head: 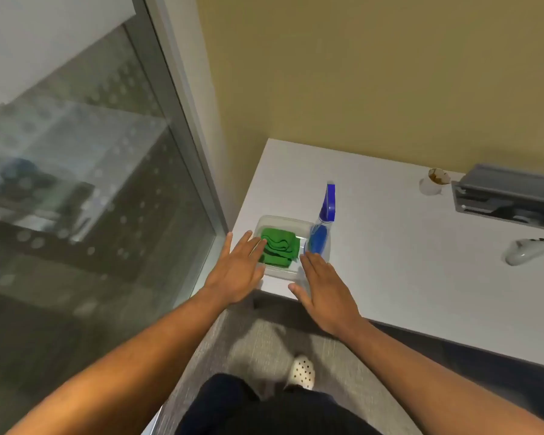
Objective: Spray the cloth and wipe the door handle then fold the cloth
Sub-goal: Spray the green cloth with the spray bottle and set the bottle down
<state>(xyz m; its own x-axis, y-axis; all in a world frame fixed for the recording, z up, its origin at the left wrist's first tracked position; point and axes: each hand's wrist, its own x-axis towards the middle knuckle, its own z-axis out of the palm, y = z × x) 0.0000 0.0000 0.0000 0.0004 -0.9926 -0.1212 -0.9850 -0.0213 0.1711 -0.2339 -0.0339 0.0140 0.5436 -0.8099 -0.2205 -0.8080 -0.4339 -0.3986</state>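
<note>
Head view: both hands are flat, fingers spread, holding nothing. Left hand (236,271) hovers at the near left edge of a clear tray (283,274), its fingertips just touching or overlapping the folded green cloth (278,249) lying inside. Right hand (324,287) hovers at the tray's near right corner, with the blue spray bottle (322,227) just beyond its fingertips. Judgement: pick-up not yet made. Recommended: left hand pinches the cloth's top fold and lifts clear; right hand wraps the bottle neck, keeping it upright. No door handle is discernible.
</note>
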